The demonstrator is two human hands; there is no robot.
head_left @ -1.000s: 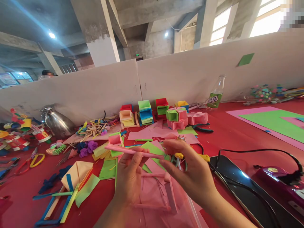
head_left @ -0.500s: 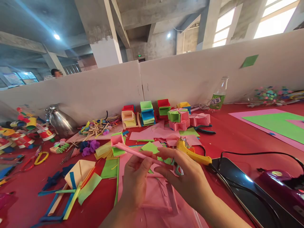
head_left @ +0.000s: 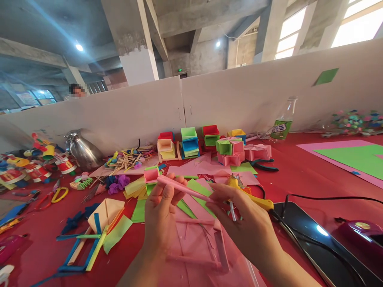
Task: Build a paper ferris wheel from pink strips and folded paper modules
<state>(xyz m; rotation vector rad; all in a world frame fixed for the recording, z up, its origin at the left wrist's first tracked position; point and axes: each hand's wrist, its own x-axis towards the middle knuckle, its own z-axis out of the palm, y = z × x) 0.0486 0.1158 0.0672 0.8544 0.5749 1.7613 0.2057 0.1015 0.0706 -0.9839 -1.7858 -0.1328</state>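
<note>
A pink rolled paper tube [head_left: 185,189] is held at a slant between both hands, above the pink paper. My left hand [head_left: 163,211] is closed around its upper left part, thumb on the near side. The fingertips of my right hand [head_left: 242,211] pinch its lower right end. Below them lie more pink paper strips [head_left: 194,261], joined at a corner in a frame shape. Green paper sheets [head_left: 196,191] stick out just behind the tube. Close to my right hand rests a yellow hot glue gun [head_left: 251,198], with scissors partly hidden by that hand.
Folded paper boxes [head_left: 190,143] line the back, beside black-handled pliers [head_left: 265,164]. On the right are a dark tablet-like slab [head_left: 311,235], a black cable and a glass bottle [head_left: 283,121]. A paper chair-like model [head_left: 92,235], yellow-handled scissors [head_left: 60,195] and a steel jug [head_left: 85,151] stand left.
My left hand has moved up along the tube toward its upper left end. The tube tilts a little less steeply. The whole view has shifted slightly, with the table things appearing further right.
</note>
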